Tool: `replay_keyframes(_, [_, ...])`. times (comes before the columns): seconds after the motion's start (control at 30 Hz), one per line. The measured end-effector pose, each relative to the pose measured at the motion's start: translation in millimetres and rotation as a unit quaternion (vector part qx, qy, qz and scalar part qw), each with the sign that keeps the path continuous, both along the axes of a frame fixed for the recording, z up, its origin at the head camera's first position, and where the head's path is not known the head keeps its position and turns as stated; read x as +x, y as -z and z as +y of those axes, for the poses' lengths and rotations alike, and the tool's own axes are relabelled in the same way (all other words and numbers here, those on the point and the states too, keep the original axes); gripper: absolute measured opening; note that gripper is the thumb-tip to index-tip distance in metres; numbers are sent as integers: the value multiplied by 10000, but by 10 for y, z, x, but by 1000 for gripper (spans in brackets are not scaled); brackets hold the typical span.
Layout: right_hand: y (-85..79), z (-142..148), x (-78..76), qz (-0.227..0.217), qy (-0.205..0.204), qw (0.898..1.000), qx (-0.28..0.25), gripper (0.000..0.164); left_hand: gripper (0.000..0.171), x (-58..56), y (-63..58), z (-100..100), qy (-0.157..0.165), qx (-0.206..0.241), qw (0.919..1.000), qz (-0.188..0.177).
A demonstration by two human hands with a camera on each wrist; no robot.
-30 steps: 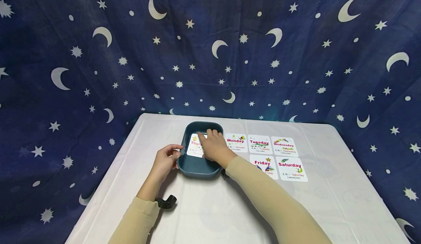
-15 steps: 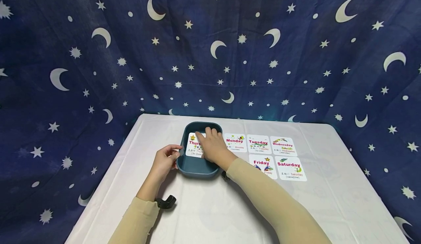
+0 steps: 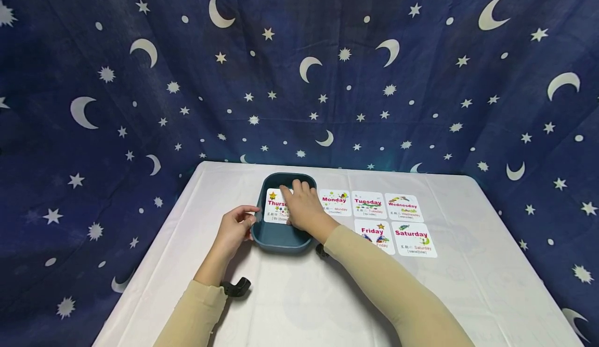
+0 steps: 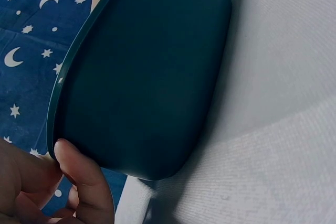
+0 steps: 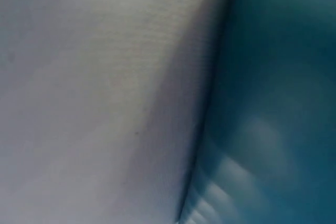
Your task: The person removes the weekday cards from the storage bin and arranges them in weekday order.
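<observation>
A dark teal box point(image 3: 281, 240) with rounded corners stands near the far left part of the table. My left hand point(image 3: 236, 224) pinches its left rim; in the left wrist view the thumb and fingers point(image 4: 84, 174) grip that rim at a corner. Reaching in over the right rim, my right hand point(image 3: 304, 206) holds a white card reading "Thursday" point(image 3: 276, 213) inside the box. The thumb lies across the card, and the hand hides its right part. Only the box's outer wall point(image 5: 273, 108) and blurred tablecloth show in the right wrist view, without the hand.
Right of the box lie cards in two rows: Monday point(image 3: 334, 206), Tuesday point(image 3: 369, 209) and Wednesday point(image 3: 404, 211) behind, Friday point(image 3: 373, 230) and Saturday point(image 3: 414, 244) in front. My right sleeve point(image 3: 383, 279) passes over the white tablecloth point(image 3: 290, 305). A starry blue curtain point(image 3: 281, 81) hangs behind.
The Thursday card has shifted slightly and its print shows more clearly than a second ago. Both hands and the box stay nearly in place.
</observation>
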State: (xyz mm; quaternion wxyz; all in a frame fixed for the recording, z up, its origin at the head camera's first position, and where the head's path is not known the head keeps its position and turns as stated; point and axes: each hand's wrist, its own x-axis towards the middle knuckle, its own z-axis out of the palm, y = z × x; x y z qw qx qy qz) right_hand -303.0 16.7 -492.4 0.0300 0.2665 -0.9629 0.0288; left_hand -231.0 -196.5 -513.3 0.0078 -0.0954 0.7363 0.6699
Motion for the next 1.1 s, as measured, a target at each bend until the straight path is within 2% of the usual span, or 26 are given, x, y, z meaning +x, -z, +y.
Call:
replay_keyframes(0.33, [-4, 11, 6, -114, -29, 9999, -118, 100, 26, 11, 8, -4, 35, 17, 10000, 19])
replay_keyframes(0.73, [33, 24, -45, 114, 142, 9995, -243, 101, 26, 16, -8, -4, 51, -25, 10000, 13])
replay_keyframes(0.83, [16, 36, -60, 122, 104, 9993, -345, 94, 26, 10, -2, -5, 62, -39, 10000, 34])
replay_keyframes(1.1, [-63, 105, -121, 55, 17, 9951, -991, 60, 25, 10, 7, 1, 14, 20, 10000, 52])
